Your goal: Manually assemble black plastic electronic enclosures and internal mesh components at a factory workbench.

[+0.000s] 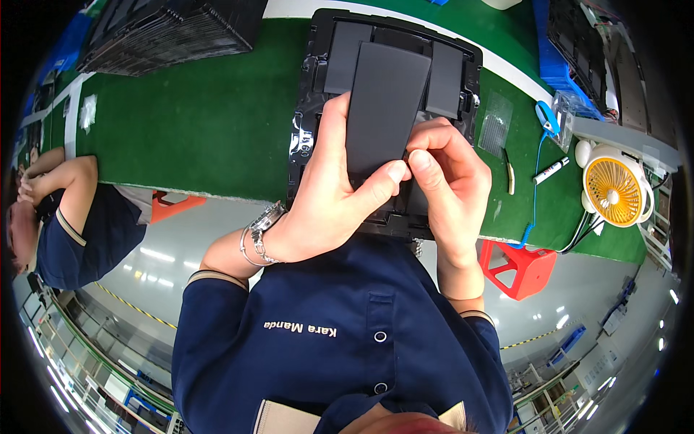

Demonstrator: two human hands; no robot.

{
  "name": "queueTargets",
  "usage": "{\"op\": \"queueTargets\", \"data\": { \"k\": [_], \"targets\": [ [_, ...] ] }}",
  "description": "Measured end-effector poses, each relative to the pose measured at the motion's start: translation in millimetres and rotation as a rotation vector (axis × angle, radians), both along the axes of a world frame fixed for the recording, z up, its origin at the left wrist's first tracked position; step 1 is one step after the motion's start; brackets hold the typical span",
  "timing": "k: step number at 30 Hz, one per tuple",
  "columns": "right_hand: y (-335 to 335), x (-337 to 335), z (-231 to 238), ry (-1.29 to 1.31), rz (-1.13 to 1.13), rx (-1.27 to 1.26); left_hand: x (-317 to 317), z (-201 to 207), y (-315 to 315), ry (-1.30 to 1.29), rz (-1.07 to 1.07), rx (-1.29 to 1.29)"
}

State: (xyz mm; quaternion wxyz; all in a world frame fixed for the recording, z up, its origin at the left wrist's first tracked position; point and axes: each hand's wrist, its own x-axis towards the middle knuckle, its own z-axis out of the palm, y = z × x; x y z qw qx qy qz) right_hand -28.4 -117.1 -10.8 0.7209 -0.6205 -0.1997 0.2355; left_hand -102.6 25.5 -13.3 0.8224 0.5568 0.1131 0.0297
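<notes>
A flat black rectangular panel [387,105] is tilted above a black moulded plastic tray [307,108]. My left hand [340,181] grips the panel, fingers along its left side and thumb across its near end. At the panel's lower right corner, my right hand [452,173] pinches with thumb and forefinger; whether it grips the edge or something tiny there is hidden. Similar black pieces [444,83] lie in the tray's compartments to either side, partly covered by the panel.
The tray lies on a green mat [188,130]. Stacked black trays [173,36] stand far left. On the right are a blue coiled-cord strap [547,119], a marker [551,170], a small yellow fan [613,189] and a blue bin [571,94]. A co-worker [79,224] sits at left.
</notes>
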Motion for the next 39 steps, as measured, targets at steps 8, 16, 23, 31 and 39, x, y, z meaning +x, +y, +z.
{"op": "queueTargets", "data": {
  "k": [8,16,23,31,39],
  "targets": [
    [0,2,0,-0.126,-0.013,-0.098,0,-5,0,-0.031,0.007,0.147],
    [-2,4,-1,-0.092,0.042,-0.043,-3,5,2,-0.03,-0.045,0.031],
    [-3,4,1,-0.074,0.058,0.013,-4,7,-3,-0.053,-0.037,0.012],
    [-2,2,-2,-0.21,-0.002,-0.085,-4,5,-3,-0.048,-0.052,0.052],
    [-2,17,-9,-0.177,-0.097,0.018,3,12,0,0.076,-0.149,-0.331]
  ]
}}
